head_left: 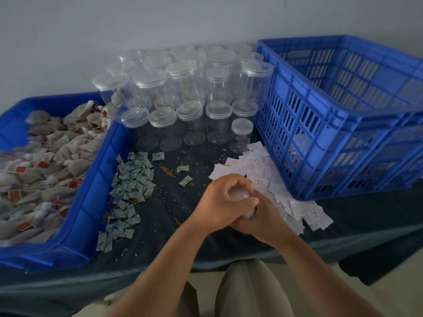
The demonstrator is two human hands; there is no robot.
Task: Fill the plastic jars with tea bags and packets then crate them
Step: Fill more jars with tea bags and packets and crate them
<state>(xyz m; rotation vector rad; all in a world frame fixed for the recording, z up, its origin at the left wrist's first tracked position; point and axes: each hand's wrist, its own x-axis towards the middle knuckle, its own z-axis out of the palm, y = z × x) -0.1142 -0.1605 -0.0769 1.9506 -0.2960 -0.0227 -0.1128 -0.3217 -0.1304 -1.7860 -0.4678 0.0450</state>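
Unreadable red print on white slips point(259, 181)

jar point(239, 194) mostly hidden under left hand point(225, 202) and right hand point(266, 219), crate point(325, 143) cut off right

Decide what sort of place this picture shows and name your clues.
Probably a small hand-packing workstation: a blue tray heaped with tea bags, rows of lidded clear jars, and a slatted blue crate alongside.

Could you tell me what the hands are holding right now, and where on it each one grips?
A clear plastic jar: the left hand grips its lid end, the right hand wraps its body.
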